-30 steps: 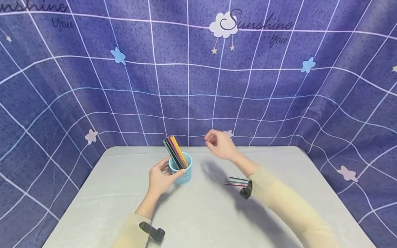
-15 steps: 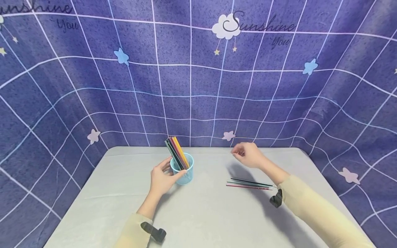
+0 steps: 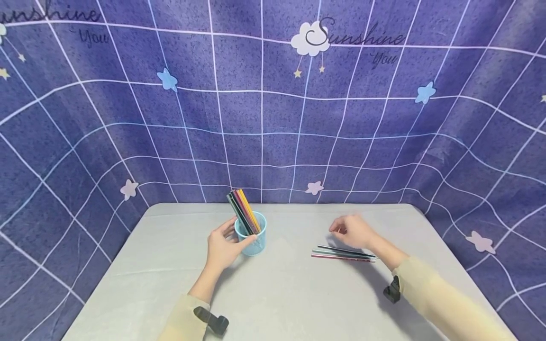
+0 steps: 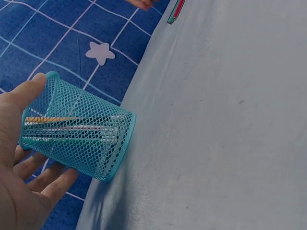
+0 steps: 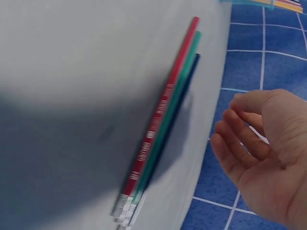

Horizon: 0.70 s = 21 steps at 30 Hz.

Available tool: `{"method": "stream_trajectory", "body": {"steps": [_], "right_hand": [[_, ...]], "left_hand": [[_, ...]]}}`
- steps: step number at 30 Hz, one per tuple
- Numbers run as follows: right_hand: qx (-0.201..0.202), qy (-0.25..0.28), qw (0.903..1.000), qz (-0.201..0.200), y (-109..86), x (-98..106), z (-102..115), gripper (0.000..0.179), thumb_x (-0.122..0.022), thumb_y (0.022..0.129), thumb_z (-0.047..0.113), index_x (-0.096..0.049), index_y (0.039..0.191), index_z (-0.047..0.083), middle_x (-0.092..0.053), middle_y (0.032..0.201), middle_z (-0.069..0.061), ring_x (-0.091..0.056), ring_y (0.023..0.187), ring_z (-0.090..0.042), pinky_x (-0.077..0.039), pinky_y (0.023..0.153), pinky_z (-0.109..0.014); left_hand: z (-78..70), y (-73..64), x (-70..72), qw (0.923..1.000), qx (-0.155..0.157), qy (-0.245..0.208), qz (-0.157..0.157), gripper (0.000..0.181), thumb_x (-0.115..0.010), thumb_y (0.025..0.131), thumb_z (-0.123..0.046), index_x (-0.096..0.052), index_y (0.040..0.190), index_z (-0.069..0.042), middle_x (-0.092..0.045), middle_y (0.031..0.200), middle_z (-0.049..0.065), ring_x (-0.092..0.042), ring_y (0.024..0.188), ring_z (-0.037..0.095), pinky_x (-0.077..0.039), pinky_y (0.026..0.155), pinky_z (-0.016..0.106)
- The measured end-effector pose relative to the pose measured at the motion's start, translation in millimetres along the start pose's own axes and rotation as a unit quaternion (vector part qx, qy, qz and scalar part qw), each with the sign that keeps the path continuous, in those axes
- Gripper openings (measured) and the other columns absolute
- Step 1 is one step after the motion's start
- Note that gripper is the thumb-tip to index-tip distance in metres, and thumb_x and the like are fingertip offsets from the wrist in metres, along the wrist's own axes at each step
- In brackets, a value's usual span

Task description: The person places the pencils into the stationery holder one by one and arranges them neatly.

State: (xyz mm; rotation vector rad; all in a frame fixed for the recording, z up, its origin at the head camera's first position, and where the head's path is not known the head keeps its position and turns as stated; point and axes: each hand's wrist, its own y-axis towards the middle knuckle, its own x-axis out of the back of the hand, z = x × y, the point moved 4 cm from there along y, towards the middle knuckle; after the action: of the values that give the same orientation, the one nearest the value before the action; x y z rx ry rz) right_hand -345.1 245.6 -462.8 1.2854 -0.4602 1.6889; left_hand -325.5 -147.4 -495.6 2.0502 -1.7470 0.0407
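Observation:
My left hand [image 3: 222, 249] holds a light blue mesh pencil cup [image 3: 258, 246], its thumb at the rim and its fingers around the far side. Several pencils [image 3: 244, 211] in yellow, red and dark green lean to the left inside the cup. The mesh and pencil ends show in the left wrist view. Over the table, my right hand [image 3: 355, 231] hovers with loosely bent fingers and nothing in them. Just below it lie a red pencil [image 5: 160, 108], a green pencil [image 5: 169, 103] and a dark blue pencil [image 5: 176, 115] side by side, their eraser ends toward the right.
A pale grey cloth covers the table [image 3: 281, 293]. Behind it and along both sides hangs a blue-purple curtain [image 3: 273, 113] with a white grid and stars. Each sleeve carries a black wrist strap [image 3: 211, 320].
My right hand has moved from near the cup rightward and down to just above the three pencils, uncovering them. My left hand stays on the cup.

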Motion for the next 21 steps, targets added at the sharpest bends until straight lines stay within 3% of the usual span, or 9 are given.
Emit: {"method": "stream_trajectory", "body": {"steps": [4,12,21], "right_hand": [[0.019,-0.022,0.9994,0.017,-6.1,-11.4,0.2,0.004,-0.08,0.09,0.009,-0.081,0.093,0.011,-0.079,0.083,0.004,-0.067,0.071,-0.003,-0.061,0.07,-0.024],[0.043,-0.046,0.9979,0.018,-4.5,-26.0,5.3,0.009,-0.081,0.087,0.006,-0.081,0.093,0.012,-0.08,0.09,0.002,-0.077,0.088,-0.021,-0.066,0.085,-0.042],[0.071,-0.036,0.9965,0.024,-20.1,-30.9,3.3,0.015,-0.084,0.081,0.003,-0.08,0.087,0.016,-0.077,0.083,0.005,-0.067,0.077,-0.004,-0.062,0.073,-0.029]], "left_hand": [[0.5,-0.4,1.4,1.0,-0.001,-0.002,0.0,0.081,-0.101,0.072,-0.026,-0.066,0.14,0.001,-0.075,0.129,0.024,-0.075,0.117,0.043,-0.067,0.095,0.049],[-4.9,2.9,10.6,1.0,-0.003,0.007,-0.003,0.079,-0.101,0.073,-0.024,-0.066,0.14,0.0,-0.076,0.127,0.023,-0.076,0.115,0.041,-0.068,0.094,0.045],[4.2,-3.5,2.3,0.9999,-0.013,0.0,-0.006,0.079,-0.101,0.073,-0.029,-0.067,0.139,-0.001,-0.077,0.125,0.021,-0.077,0.113,0.04,-0.069,0.092,0.046]]}}
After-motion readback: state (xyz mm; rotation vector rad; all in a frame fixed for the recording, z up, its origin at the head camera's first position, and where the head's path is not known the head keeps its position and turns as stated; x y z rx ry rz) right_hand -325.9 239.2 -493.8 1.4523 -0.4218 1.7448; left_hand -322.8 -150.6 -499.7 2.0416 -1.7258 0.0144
